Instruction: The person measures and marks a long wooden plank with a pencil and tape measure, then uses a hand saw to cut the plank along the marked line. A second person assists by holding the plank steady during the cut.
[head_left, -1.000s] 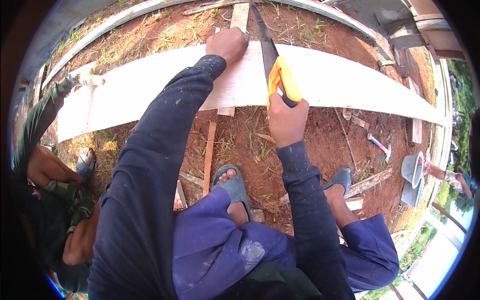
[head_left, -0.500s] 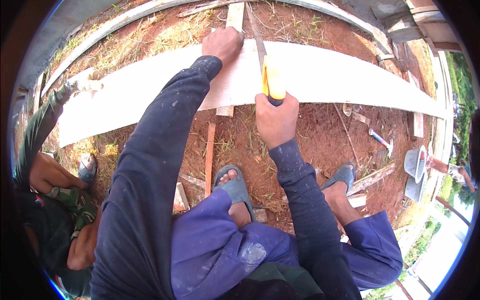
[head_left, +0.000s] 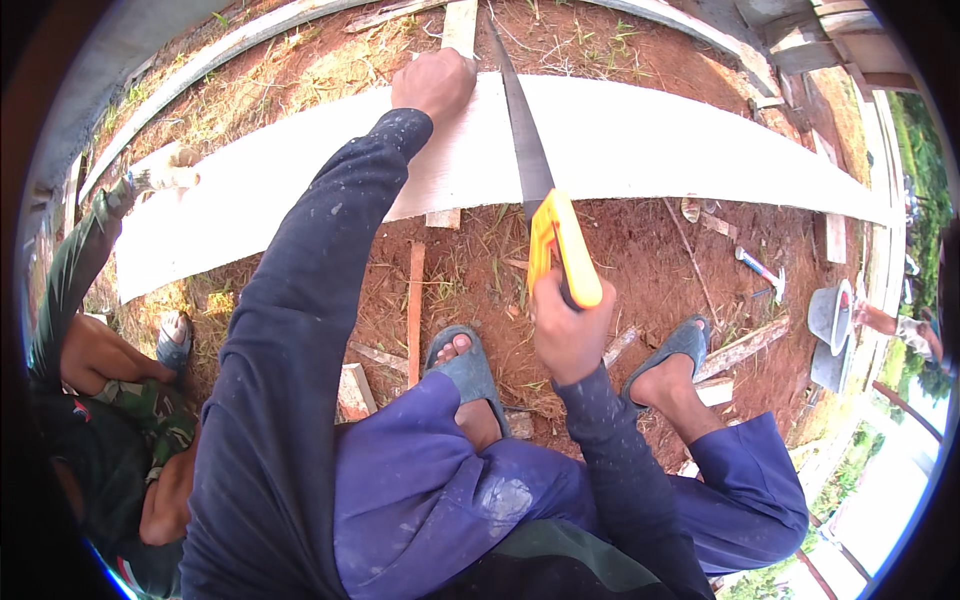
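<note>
A long pale board (head_left: 650, 135) lies across the view in front of me, its surface washed out by sunlight. My left hand (head_left: 435, 85) is closed over the board's far edge, its fingertips hidden, beside a wooden strip (head_left: 459, 28) that runs underneath. In my right hand (head_left: 572, 325) is the yellow handle of a handsaw (head_left: 530, 150), held on the near side of the board. The saw's blade crosses the board just right of my left hand, its tip reaching past the far edge. At the board's left end rests another person's gloved hand (head_left: 168, 168).
A hammer (head_left: 762, 272) lies on the reddish soil to the right, near a grey bucket (head_left: 829, 318). Wood scraps, including a thin reddish stick (head_left: 415, 315), are scattered around my sandalled feet. Another person crouches at left. A long timber (head_left: 215, 62) runs along the back.
My right hand has drawn the saw back toward me, so its handle has cleared the board's near edge and more blade shows. My left hand stays at the far edge.
</note>
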A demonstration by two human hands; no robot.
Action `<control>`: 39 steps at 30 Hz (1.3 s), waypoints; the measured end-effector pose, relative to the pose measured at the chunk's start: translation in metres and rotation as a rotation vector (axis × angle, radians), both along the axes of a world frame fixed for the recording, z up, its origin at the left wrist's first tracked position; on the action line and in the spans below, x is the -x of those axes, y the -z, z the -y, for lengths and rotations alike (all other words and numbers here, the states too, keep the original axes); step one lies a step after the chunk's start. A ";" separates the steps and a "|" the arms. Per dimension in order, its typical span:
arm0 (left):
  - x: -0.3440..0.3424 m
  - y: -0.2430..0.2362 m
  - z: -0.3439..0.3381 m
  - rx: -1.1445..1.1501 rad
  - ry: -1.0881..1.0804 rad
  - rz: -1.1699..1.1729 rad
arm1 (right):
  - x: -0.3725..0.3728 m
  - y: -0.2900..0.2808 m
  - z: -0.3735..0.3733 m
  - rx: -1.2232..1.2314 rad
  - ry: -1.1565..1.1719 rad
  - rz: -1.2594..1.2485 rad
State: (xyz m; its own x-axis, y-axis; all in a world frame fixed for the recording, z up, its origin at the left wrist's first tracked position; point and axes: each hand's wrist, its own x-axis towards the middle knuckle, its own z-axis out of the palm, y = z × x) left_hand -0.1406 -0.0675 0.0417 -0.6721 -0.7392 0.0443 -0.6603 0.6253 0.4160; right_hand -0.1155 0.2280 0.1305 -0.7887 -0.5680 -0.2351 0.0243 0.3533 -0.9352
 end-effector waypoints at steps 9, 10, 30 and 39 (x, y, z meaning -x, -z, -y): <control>0.000 -0.003 0.005 -0.046 -0.001 0.025 | 0.002 -0.014 -0.020 0.021 0.108 0.151; -0.003 0.009 0.005 0.000 0.024 0.030 | -0.019 -0.029 -0.055 -0.008 0.119 0.210; 0.003 0.000 0.000 -0.039 -0.005 -0.012 | -0.050 -0.056 -0.123 -0.094 0.019 0.220; 0.012 -0.006 0.002 0.021 0.032 -0.018 | 0.037 -0.006 0.079 0.006 0.035 -0.164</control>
